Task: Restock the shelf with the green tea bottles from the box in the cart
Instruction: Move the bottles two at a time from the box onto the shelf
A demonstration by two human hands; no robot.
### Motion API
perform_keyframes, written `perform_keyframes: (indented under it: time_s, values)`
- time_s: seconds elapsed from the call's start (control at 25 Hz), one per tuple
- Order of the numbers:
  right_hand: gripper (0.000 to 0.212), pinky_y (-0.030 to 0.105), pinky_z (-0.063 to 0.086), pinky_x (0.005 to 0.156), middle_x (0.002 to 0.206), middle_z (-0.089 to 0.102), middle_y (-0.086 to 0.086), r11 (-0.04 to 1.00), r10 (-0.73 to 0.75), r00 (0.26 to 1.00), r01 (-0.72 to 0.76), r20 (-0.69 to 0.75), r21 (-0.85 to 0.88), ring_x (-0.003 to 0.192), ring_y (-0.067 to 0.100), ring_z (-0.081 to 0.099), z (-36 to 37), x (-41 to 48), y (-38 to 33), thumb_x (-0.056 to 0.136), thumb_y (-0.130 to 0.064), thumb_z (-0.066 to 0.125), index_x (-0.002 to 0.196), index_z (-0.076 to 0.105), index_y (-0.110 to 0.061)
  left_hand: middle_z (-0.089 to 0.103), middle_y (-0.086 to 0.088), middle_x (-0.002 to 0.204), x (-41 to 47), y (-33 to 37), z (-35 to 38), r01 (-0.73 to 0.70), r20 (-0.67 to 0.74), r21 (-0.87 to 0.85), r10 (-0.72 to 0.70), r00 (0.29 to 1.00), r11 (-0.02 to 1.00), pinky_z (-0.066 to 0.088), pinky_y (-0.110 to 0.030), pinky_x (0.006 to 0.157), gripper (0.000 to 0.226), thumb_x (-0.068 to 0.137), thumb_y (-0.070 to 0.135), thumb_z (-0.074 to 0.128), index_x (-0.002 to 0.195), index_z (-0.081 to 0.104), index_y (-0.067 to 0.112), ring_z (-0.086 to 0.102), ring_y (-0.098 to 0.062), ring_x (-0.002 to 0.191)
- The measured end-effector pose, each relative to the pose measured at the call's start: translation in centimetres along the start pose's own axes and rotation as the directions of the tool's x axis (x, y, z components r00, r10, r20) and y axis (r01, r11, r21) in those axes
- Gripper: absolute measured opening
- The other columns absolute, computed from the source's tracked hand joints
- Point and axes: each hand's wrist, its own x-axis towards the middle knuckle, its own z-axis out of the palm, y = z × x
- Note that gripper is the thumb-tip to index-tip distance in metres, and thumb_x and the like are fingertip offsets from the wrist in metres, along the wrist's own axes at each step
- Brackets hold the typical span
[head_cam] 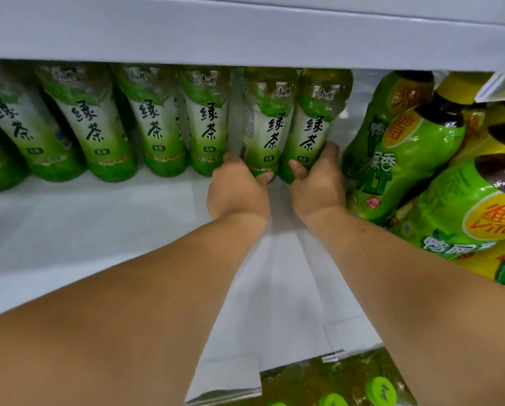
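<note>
Both my arms reach deep into a white shelf (84, 230). My left hand (238, 190) grips the base of a green tea bottle (270, 124) standing at the back. My right hand (317, 186) grips the base of a second green tea bottle (318, 118) right beside it. Both bottles are upright and touch each other, at the right end of a row of several green tea bottles (154, 124) along the shelf's back. The bottle caps are hidden by the shelf above (245, 30).
Green and yellow bottles of another drink (415, 148) crowd the shelf's right side, close to my right forearm. Below the shelf's front edge, green bottle caps (380, 389) show on the level underneath. A price strip (500, 83) hangs at the top right.
</note>
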Motion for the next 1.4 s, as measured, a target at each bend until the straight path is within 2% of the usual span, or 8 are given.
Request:
perform_keyframes:
  time_s: [0.12,0.24,0.36,0.56,0.72,0.96,1.2,1.4]
  values:
    - [0.037,0.021,0.025,0.067,0.125,0.062,0.010,0.999,-0.017,1.000,0.018,0.020,-0.040,0.112,0.028,0.058,0.2,0.9,0.1,0.097,-0.021,0.061,0.130,0.047,-0.010,0.066,-0.015,0.114,0.0,0.3,0.6,-0.009,-0.009,0.048,0.009,1.000,0.999,0.040,-0.036,0.072,0.041,0.093,0.037,0.066,0.120,0.054,0.009,0.062,-0.039,0.106]
    - [0.040,0.016,0.024,0.065,0.127,0.062,0.010,0.999,-0.045,0.999,0.045,0.019,-0.004,0.113,0.027,0.058,0.5,1.4,0.4,0.098,-0.020,0.061,0.134,0.047,-0.010,0.065,-0.016,0.117,0.4,0.7,0.9,-0.016,-0.005,0.088,0.017,1.000,0.996,0.037,-0.035,0.072,0.037,0.098,0.036,0.059,0.123,0.051,0.010,0.061,-0.040,0.107]
    - [0.043,0.015,0.030,0.074,0.128,0.060,0.010,0.996,-0.063,0.997,0.061,0.036,0.068,0.116,0.026,0.057,1.1,1.8,1.0,0.098,-0.019,0.060,0.138,0.045,-0.012,0.064,-0.016,0.117,0.4,0.7,1.3,-0.021,-0.021,0.111,0.023,1.000,0.994,0.036,-0.035,0.073,0.037,0.100,0.037,0.055,0.125,0.049,0.011,0.060,-0.040,0.107]
    - [0.053,0.034,0.045,0.093,0.133,0.057,0.011,0.994,-0.093,0.994,0.090,0.049,0.059,0.120,0.030,0.055,1.8,2.3,1.5,0.099,-0.027,0.056,0.147,0.037,-0.015,0.066,-0.016,0.113,0.4,0.1,1.7,-0.054,-0.064,0.086,0.059,0.996,0.995,0.038,-0.036,0.072,0.038,0.099,0.039,0.055,0.126,0.048,0.014,0.060,-0.041,0.103]
    - [0.038,0.031,0.045,0.081,0.123,0.065,0.009,0.997,-0.012,0.998,0.007,0.064,0.079,0.110,0.030,0.061,1.7,2.5,1.6,0.099,-0.032,0.057,0.130,0.045,-0.013,0.069,-0.014,0.107,0.5,-0.2,1.6,-0.084,-0.118,0.048,0.089,0.989,0.995,0.046,-0.036,0.074,0.037,0.093,0.041,0.065,0.118,0.058,0.015,0.062,-0.040,0.097]
    - [0.032,0.032,0.050,0.087,0.116,0.066,0.007,0.992,-0.092,0.996,0.091,0.001,0.088,0.105,0.027,0.063,2.3,2.9,2.4,0.096,-0.037,0.059,0.124,0.060,-0.020,0.070,-0.008,0.091,0.5,-0.8,1.6,-0.100,-0.188,-0.005,0.098,0.977,0.995,0.046,-0.033,0.069,0.035,0.084,0.046,0.074,0.099,0.068,0.016,0.063,-0.034,0.086]
    - [0.033,0.024,0.042,0.079,0.119,0.069,0.007,0.992,-0.081,0.997,0.081,0.002,0.092,0.108,0.028,0.063,2.1,2.9,2.4,0.098,-0.036,0.058,0.124,0.058,-0.015,0.071,-0.007,0.102,0.3,-0.5,1.8,-0.051,-0.207,0.055,0.061,0.976,0.997,0.040,-0.031,0.068,0.038,0.087,0.046,0.070,0.111,0.065,0.018,0.064,-0.036,0.093]
    - [0.032,0.032,0.051,0.082,0.111,0.070,0.008,0.988,-0.138,0.990,0.139,-0.026,0.074,0.102,0.029,0.064,2.6,3.0,2.7,0.097,-0.038,0.056,0.121,0.060,-0.016,0.069,-0.008,0.094,0.5,-0.5,1.7,-0.084,-0.210,0.038,0.090,0.974,0.996,0.046,-0.034,0.070,0.032,0.087,0.042,0.071,0.105,0.065,0.016,0.062,-0.036,0.088]
